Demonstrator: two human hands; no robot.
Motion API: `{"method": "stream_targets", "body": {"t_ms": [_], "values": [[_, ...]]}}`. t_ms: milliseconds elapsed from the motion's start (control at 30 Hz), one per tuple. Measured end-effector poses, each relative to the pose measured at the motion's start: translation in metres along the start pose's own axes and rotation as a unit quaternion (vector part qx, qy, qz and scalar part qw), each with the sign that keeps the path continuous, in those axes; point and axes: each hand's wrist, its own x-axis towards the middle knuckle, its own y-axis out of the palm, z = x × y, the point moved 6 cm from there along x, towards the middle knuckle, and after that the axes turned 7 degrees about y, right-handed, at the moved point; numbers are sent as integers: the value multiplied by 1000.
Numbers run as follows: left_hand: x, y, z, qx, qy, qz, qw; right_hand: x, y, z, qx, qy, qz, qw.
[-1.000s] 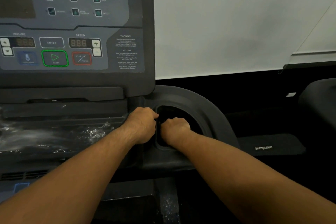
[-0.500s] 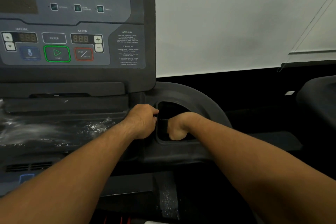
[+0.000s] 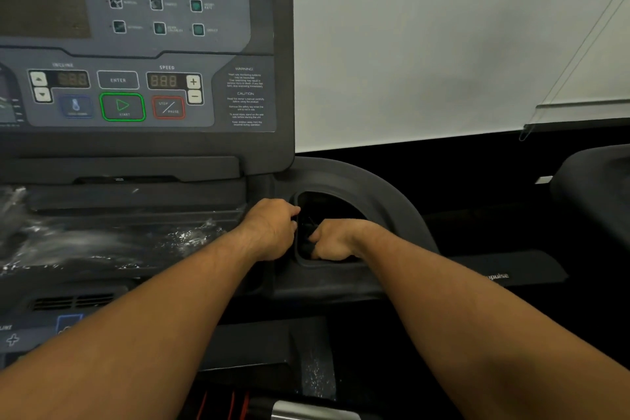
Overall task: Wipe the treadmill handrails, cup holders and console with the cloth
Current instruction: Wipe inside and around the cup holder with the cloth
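The treadmill console (image 3: 136,44) fills the upper left, with its START and STOP/PAUSE buttons. To its lower right sits a dark cup holder (image 3: 385,201) with a deep recess. My right hand (image 3: 335,239) is inside that recess, fingers curled round a dark cloth (image 3: 308,232) that is barely visible against the black plastic. My left hand (image 3: 272,228) grips the left rim of the cup holder, fingers curled over the edge. Wet streaks (image 3: 102,242) shine on the tray below the console.
A white wall (image 3: 443,44) stands behind the machine. A second dark machine (image 3: 593,187) sits at the far right, with a black mat (image 3: 511,269) marked "mpulse" on the floor between. A vent grille (image 3: 71,302) lies at lower left.
My right hand dipped deeper into the cup holder, then came back up with the cloth. The left hand has stayed on the rim. The view has shifted slightly.
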Motion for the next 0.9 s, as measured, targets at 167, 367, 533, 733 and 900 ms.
{"method": "stream_targets", "body": {"t_ms": [167,367,533,733,900], "values": [[0,-2,-2,2,5,-2,1000,14,1,11,-80,-10,34,996],[0,0,-1,18,23,-3,1000,25,-14,0,-261,23,-53,964],[0,-1,-2,21,41,-6,999,29,-20,7,-195,-8,-228,954],[-2,-3,-3,-3,45,-6,999,33,-11,8,-45,-67,-134,988],[-1,-1,0,-17,43,-6,999,27,-6,0,-142,-167,-72,973]]}}
